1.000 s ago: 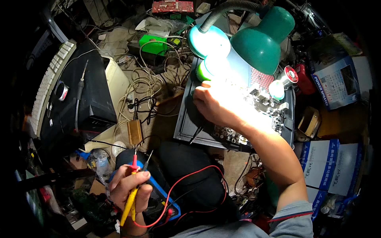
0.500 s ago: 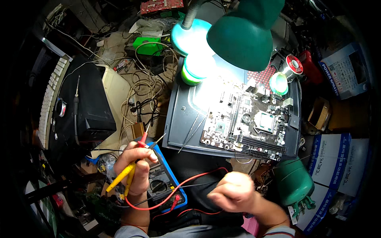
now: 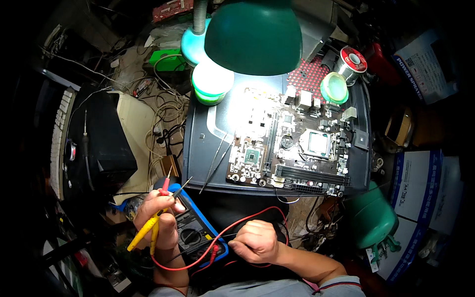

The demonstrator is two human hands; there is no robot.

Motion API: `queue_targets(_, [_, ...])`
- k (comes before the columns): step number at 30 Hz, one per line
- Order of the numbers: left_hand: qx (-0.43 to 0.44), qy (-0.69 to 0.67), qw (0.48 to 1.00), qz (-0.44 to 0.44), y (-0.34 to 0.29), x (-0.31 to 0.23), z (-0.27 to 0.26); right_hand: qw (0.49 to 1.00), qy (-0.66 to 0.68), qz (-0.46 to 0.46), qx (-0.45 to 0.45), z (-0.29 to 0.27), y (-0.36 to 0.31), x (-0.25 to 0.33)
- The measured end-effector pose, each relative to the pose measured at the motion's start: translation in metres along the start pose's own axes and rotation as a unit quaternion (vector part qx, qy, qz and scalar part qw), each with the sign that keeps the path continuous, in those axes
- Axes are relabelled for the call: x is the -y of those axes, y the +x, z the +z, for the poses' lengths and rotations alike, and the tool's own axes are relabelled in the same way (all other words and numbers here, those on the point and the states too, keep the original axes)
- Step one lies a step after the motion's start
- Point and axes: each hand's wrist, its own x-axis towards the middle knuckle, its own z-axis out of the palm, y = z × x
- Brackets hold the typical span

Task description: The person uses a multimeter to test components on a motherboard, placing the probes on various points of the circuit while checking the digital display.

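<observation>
My left hand [image 3: 161, 218] pinches a pair of multimeter probes, a red one [image 3: 166, 184] and a black one [image 3: 181, 188] with yellow handles. Their metal tips point up, toward the table's near left corner. Behind that hand lies a blue-rimmed multimeter [image 3: 198, 237], its red lead [image 3: 237, 219] looping to the right. My right hand [image 3: 256, 241] is curled into a fist beside the leads; whatever its fingers enclose is hidden. Beyond both hands, a brown motherboard [image 3: 292, 148] lies flat on a dark panel [image 3: 198, 153], with tweezers [image 3: 216, 166] at its left edge.
A green lamp [image 3: 252, 37] hangs low over the panel. Round green-rimmed tubs [image 3: 210, 89] and a solder spool [image 3: 352, 62] stand toward the back. A soldering iron [image 3: 86, 143] rests on a black box at left. Cables [image 3: 163, 109] tangle beside the panel; white-blue boxes [image 3: 415, 188] stand right.
The view has shifted, so the board and lamp sit further left. My right fist has come leftward, closer to the multimeter. My left hand still grips both probes.
</observation>
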Motion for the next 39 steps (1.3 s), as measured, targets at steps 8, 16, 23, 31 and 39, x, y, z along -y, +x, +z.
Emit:
queue_targets(8, [0.000, 0.084, 0.996, -0.018, 0.003, -0.005, 0.002, 0.997, 0.078, -0.002, 0.006, 0.005, 0.001, 0.001])
queue_targets(16, [0.189, 0.145, 0.965, 0.111, 0.006, -0.023, 0.014, 0.982, -0.128, -0.114, -0.078, -0.004, 0.037, 0.036])
queue_targets(23, [0.270, 0.164, 0.946, 0.075, 0.009, -0.051, 0.038, 0.980, -0.088, -0.135, -0.118, -0.019, 0.026, 0.034])
queue_targets(31, [0.432, 0.191, 0.877, 0.082, 0.035, -0.059, 0.075, 0.988, -0.110, -0.084, -0.063, -0.065, 0.014, 0.039])
queue_targets(39, [0.480, 0.111, 0.861, 0.131, 0.055, -0.048, 0.097, 0.989, -0.141, -0.042, -0.018, -0.102, 0.003, 0.045])
